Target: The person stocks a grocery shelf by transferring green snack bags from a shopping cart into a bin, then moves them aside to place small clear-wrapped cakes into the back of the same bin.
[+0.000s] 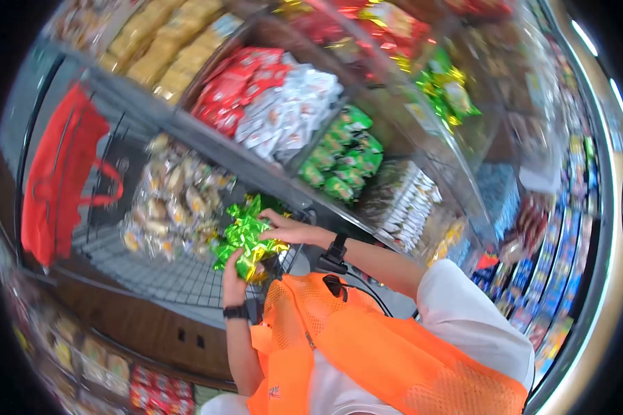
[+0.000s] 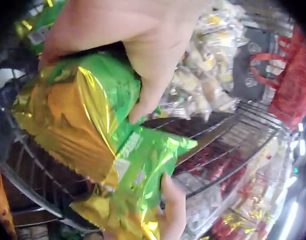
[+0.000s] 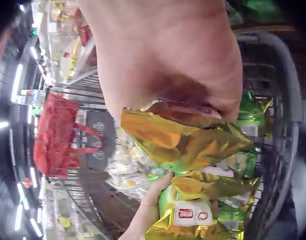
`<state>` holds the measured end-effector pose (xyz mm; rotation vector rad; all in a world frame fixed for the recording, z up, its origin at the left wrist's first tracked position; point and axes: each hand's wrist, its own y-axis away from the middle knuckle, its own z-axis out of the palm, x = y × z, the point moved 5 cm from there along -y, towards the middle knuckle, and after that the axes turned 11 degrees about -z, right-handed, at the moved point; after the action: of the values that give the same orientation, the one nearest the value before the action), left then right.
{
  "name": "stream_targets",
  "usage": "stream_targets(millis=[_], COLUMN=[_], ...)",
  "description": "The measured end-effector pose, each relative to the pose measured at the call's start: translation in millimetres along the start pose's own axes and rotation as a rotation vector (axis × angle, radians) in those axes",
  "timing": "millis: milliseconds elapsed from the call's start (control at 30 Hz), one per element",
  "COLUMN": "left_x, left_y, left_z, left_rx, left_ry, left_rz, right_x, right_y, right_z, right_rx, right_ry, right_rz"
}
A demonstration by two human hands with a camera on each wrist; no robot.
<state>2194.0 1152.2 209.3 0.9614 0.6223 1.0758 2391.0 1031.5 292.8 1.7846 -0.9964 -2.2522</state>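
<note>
Shiny green-and-gold packets [image 1: 246, 232] are held between both hands above a wire shopping cart. My left hand [image 1: 234, 280] grips a packet from the near side; in the left wrist view that hand [image 2: 128, 35] curls over a green-and-gold packet [image 2: 73, 115]. From the right, my right hand [image 1: 291, 232] reaches onto the packets; in the right wrist view this hand [image 3: 173, 65] has a gold-ended packet [image 3: 183, 137] in its grip, its fingertips mostly hidden. Below it, another packet [image 3: 190, 212] with a red-and-white label lies against the left hand's fingers [image 3: 150, 205].
Clear-wrapped items [image 1: 173, 197] fill the cart's middle. A red bag [image 1: 62, 180] hangs at its far left end. Beyond the cart's edge, shelf bins hold red and white packets [image 1: 284, 111] and green packets [image 1: 346, 155]. More shelves [image 1: 111, 366] stand at the lower left.
</note>
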Motion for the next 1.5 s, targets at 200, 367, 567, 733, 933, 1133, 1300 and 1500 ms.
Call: stream_targets(millis=[200,367,567,733,933,1133,1300,1500], left_x=[60.7,56.4,-6.4,-37.6,-20.0,-20.2,-22.6,-16.6], left_y=[62.2,114.1,136.6,116.9,7.3,-27.1,-33.5,-64.7], left_z=[83.3,260.6,476.6,614.7,652.2,646.8,640.6,624.4], left_rx=[-0.085,-0.248,-0.441,-0.51,-0.251,-0.023,0.049,0.29], left_ry=[-0.242,-0.58,-0.864,-0.849,-0.772,-0.79,-0.662,-0.505], left_rz=[0.125,0.202,0.185,0.075,-0.019,0.078,0.117,0.221], right_x=[-119.4,-228.1,-288.8,-300.8,-248.3,-244.7,-240.7,-215.1], right_y=[79.0,207.4,335.6,364.2,275.9,218.6,202.9,195.4], right_z=[-27.9,-99.8,-239.3,-364.7,-490.4,-486.5,-477.0,-481.7], right_rx=[0.226,0.572,0.851,0.735,0.626,0.542,0.61,0.817], right_ry=[0.097,0.561,0.698,0.509,0.848,1.085,1.394,1.38], right_rz=[-0.353,-0.596,-0.687,-0.29,-0.307,-0.284,-0.191,-0.259])
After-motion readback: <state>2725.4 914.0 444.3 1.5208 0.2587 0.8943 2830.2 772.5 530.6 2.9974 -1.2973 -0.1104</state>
